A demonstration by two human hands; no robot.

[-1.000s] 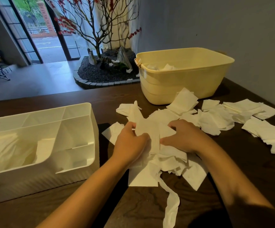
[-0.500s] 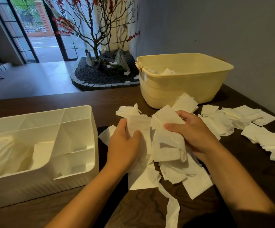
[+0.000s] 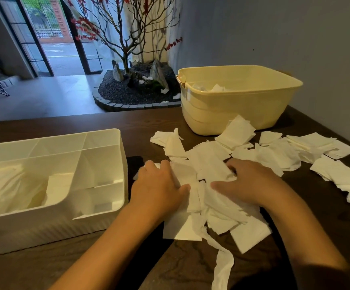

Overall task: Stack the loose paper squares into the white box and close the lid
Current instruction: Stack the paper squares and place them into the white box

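Observation:
A heap of white paper squares (image 3: 209,155) lies on the dark wooden table, right of the open white box (image 3: 55,231). My left hand (image 3: 159,185) sits on the heap's left side, fingers curved over the edge of a bunch of squares and thumb pressed on top. My right hand (image 3: 251,183) covers the right side, fingers curled into the papers and thumb pointing at the left thumb. Between them the hands squeeze a bunch of squares down against the pile. The box has several compartments, and its large left one holds white paper.
A pale yellow tub (image 3: 232,114) with a few papers inside stands behind the heap. More squares (image 3: 337,174) spread toward the table's right edge. A long paper strip (image 3: 222,266) trails toward me. A grey wall runs along the right.
Half a second ago both hands held a bunch of squares lifted off the heap. They have come down, and the bunch is pressed onto the pile.

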